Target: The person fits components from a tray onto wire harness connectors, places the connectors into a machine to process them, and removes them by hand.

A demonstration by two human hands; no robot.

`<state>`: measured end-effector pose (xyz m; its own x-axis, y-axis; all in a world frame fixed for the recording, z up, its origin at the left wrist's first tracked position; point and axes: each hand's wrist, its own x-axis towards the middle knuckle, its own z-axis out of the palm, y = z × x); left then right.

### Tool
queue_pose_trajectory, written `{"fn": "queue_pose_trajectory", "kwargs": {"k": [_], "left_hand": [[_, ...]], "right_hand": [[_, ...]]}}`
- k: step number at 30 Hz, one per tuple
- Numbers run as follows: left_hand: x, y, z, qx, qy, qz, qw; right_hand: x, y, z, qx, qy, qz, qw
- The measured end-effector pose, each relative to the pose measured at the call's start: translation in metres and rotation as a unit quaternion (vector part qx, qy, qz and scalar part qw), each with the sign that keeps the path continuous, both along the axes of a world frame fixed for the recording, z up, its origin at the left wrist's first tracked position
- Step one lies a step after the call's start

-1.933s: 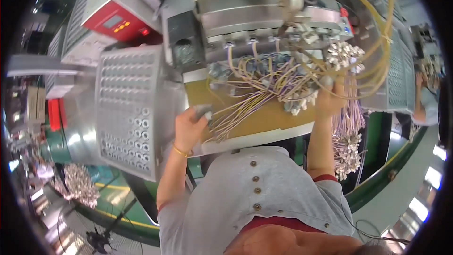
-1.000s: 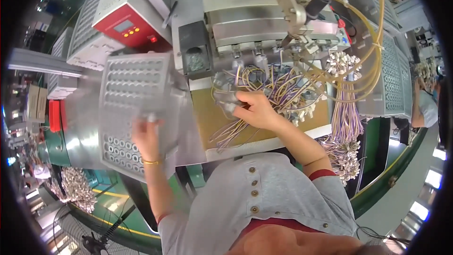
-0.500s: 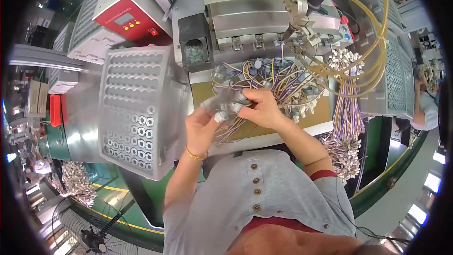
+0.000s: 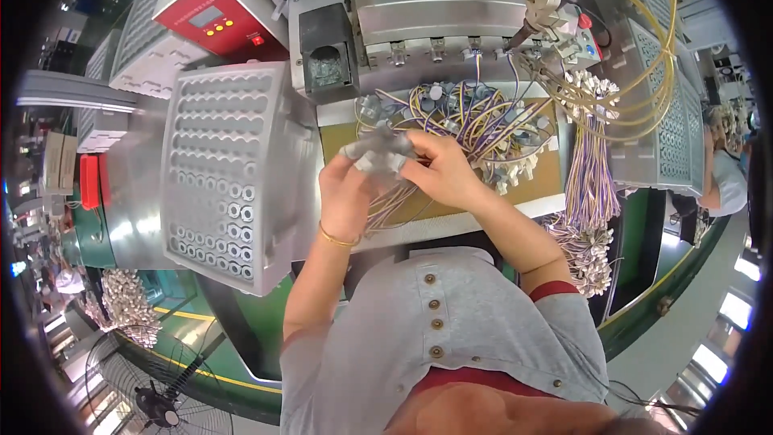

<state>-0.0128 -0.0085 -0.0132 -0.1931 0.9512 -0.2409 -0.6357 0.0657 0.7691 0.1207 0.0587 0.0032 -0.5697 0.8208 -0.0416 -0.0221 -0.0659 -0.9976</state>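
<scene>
My left hand (image 4: pixel 346 189) and my right hand (image 4: pixel 445 171) meet over the front of the work board (image 4: pixel 342 141), fingertips almost touching. Between them is a small grey part (image 4: pixel 388 145), smeared by motion, so its exact kind is unclear. Both hands are closed in a pinch around it, with white coverings on some fingertips. Purple and yellow wires (image 4: pixel 386 208) trail below the fingers toward the board's near edge. Just beyond the hands lies a pile of wire leads (image 4: pixel 475 117) with grey and white connector ends.
On the left stands a pale plastic tray (image 4: pixel 270 153) with rows of ring-shaped parts. Behind it is a red-fronted control box (image 4: pixel 211 20). A metal machine (image 4: pixel 439 12) with a black bin (image 4: pixel 328 52) spans the back. Wire bundles (image 4: pixel 592 161) hang at right, below yellowish hoses (image 4: pixel 668 48).
The view has shifted slightly, so the bench sits higher in the picture. My left hand has turned inward and its fingers are closer to my right hand's. Both still pinch the grey part.
</scene>
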Motion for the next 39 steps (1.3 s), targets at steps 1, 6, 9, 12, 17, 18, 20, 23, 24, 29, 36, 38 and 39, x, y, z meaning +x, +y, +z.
{"fn": "queue_pose_trajectory", "kwargs": {"k": [1,6,9,12,17,18,20,23,24,29,36,38,39], "left_hand": [[0.000,0.000,0.001,0.003,0.000,-0.001,1.000],[0.007,-0.004,-0.006,0.042,-0.083,-0.067,0.993],[0.008,-0.009,-0.017,0.027,0.091,-0.013,0.995],[-0.005,-0.031,-0.052,0.043,0.562,-0.060,0.824],[-0.011,-0.042,-0.072,0.116,0.772,-0.009,0.625],[-0.011,-0.041,-0.065,0.090,0.725,-0.005,0.682],[-0.013,-0.039,-0.053,0.069,0.673,0.003,0.737],[-0.026,-0.039,-0.044,0.051,0.594,-0.001,0.803],[-0.035,-0.039,-0.043,0.037,0.551,0.008,0.834],[-0.044,-0.048,-0.033,0.061,0.384,0.045,0.920],[-0.034,-0.053,-0.017,0.124,0.480,0.076,0.865],[-0.037,-0.051,-0.015,0.137,0.576,0.081,0.802],[-0.038,-0.050,-0.015,0.160,0.608,0.101,0.771]], "right_hand": [[0.001,-0.001,-0.002,0.003,0.000,-0.001,1.000],[0.005,0.010,0.004,-0.069,0.001,0.066,0.995],[0.004,0.022,-0.028,0.026,-0.086,-0.079,0.993],[-0.004,0.040,-0.029,-0.013,0.030,-0.211,0.977],[-0.027,0.051,-0.012,-0.063,0.075,-0.302,0.948],[-0.029,0.055,-0.018,-0.043,0.110,-0.304,0.945],[-0.029,0.056,-0.020,-0.037,0.106,-0.307,0.945],[-0.029,0.055,-0.019,-0.031,0.106,-0.304,0.946],[-0.031,0.054,-0.017,-0.031,0.101,-0.306,0.946],[-0.036,0.049,-0.014,-0.027,0.105,-0.306,0.946],[-0.058,0.054,-0.022,-0.079,0.224,-0.340,0.910],[-0.044,0.054,-0.019,0.001,0.108,-0.303,0.947],[-0.033,0.056,-0.018,0.085,-0.008,-0.255,0.963]]}}
